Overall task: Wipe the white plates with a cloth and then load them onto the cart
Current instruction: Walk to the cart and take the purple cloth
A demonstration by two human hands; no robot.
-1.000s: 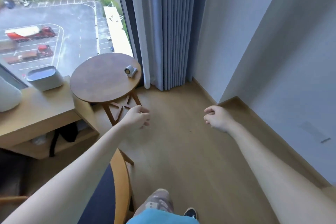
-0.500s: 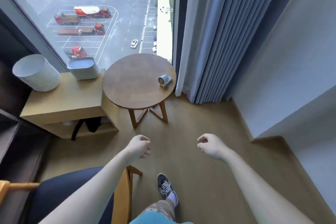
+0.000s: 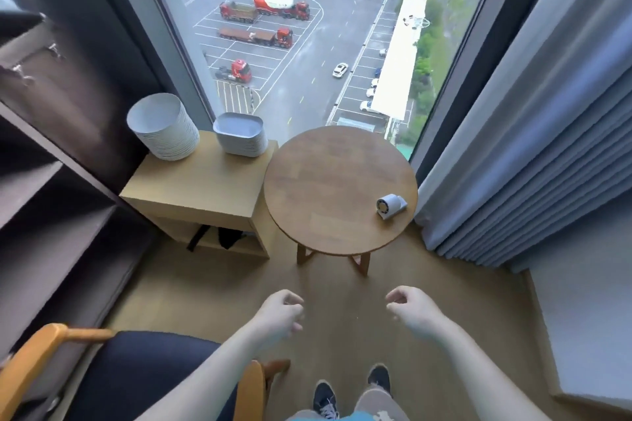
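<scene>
On cabinet (image 3: 205,186): round plate stack (image 3: 164,128), oblong plate stack (image 3: 241,135), both upright.

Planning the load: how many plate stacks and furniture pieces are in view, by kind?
Round plate stack: 1
Rectangular plate stack: 1
Round table: 1
Cabinet: 1
Chair: 1
Total: 5

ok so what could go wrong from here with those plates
1. The round plate stack is tall and stands at the cabinet's far left corner; a nudge might tip it.
2. The left hand and right hand hold nothing to wipe with, so plates could go unwiped.
3. The round table and chair crowd the path; a carried load might bump them.
</scene>
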